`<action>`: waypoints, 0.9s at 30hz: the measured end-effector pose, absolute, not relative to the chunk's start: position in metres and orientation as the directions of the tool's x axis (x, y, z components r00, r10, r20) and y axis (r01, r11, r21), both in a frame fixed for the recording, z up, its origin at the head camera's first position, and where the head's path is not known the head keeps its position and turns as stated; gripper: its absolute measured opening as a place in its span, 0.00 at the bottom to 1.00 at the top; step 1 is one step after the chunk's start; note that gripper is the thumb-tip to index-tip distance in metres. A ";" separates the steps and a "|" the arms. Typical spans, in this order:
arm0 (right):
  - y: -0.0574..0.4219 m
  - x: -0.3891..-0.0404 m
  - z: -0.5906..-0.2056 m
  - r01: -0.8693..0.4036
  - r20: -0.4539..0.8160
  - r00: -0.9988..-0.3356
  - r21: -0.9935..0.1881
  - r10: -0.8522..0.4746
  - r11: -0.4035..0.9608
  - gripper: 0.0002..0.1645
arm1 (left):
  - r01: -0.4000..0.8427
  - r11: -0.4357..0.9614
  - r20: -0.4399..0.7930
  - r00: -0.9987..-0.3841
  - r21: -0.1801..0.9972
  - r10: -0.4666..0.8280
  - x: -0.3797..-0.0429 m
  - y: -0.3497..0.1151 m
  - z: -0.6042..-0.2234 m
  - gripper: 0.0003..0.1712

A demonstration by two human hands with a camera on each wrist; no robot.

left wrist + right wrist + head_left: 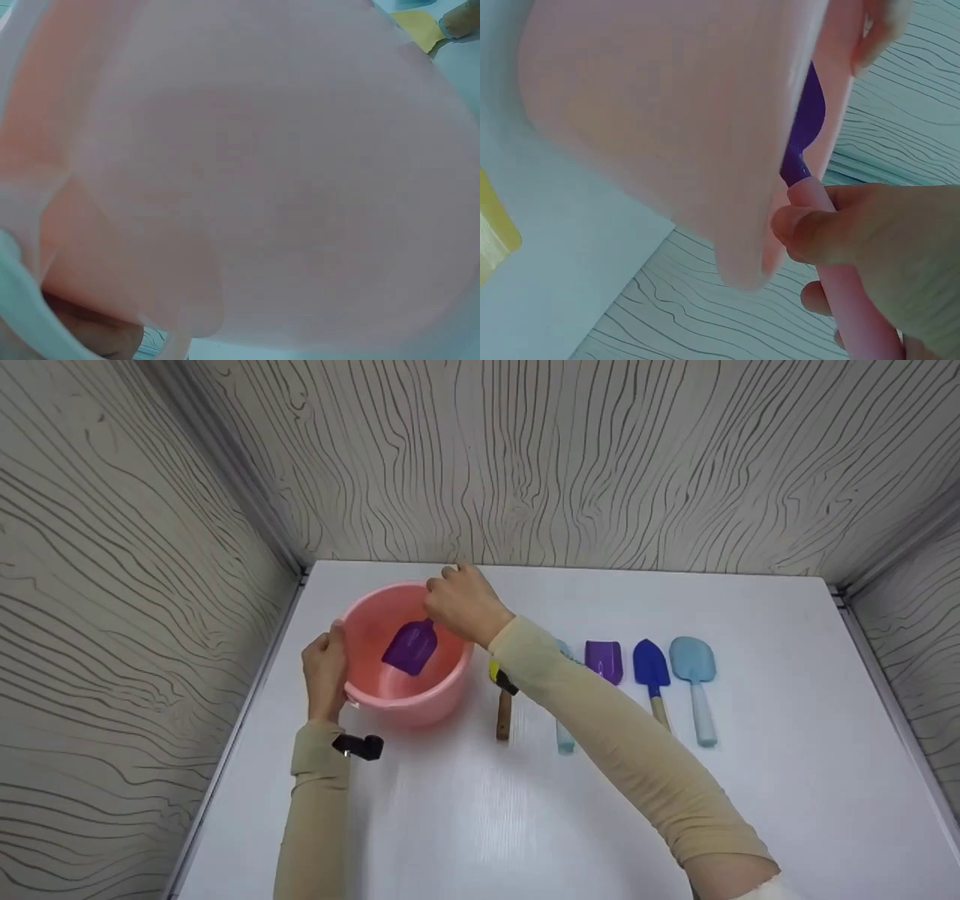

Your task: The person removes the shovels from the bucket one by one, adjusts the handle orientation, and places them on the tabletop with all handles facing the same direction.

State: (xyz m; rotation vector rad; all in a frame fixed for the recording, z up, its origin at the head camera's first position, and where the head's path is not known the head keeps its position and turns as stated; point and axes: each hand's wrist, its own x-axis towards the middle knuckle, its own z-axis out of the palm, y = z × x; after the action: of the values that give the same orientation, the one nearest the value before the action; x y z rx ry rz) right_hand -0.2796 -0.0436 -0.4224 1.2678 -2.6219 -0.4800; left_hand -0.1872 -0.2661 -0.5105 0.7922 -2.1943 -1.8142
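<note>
A pink bucket (pixel 431 709) stands at the left of the white table. My left hand (pixel 326 660) grips its left rim; in the left wrist view the bucket wall (pixel 285 187) hides most of that hand. With my right hand (pixel 466 604) at the far right part of the rim, I hold a toy shovel by its pink handle (pixel 847 300). The shovel's purple blade (pixel 411 647) points down into the bucket's opening. In the right wrist view, my thumb and fingers (pixel 810 234) wrap around the handle close beside the rim.
Right of the bucket lie several toy shovels in a row: a yellow one with a brown handle (pixel 503 716), a light blue one (pixel 565 739) partly under my right forearm, a purple one (pixel 604 661), a dark blue one (pixel 651 664) and another light blue one (pixel 694 660). Wood-patterned walls (pixel 525 457) enclose the table.
</note>
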 end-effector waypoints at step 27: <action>0.071 -0.267 -0.412 -0.674 0.363 -0.721 -0.169 -0.590 0.720 0.14 | -0.291 0.070 -0.222 -0.844 0.954 -0.488 -0.185 -0.267 -0.508 0.30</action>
State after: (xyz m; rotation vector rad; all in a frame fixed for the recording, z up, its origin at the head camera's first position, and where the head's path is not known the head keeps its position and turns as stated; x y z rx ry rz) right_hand -0.2671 0.0707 -0.4123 0.9944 -2.6422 0.4211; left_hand -0.1855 -0.2672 -0.5084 0.8016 -2.1766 -1.8778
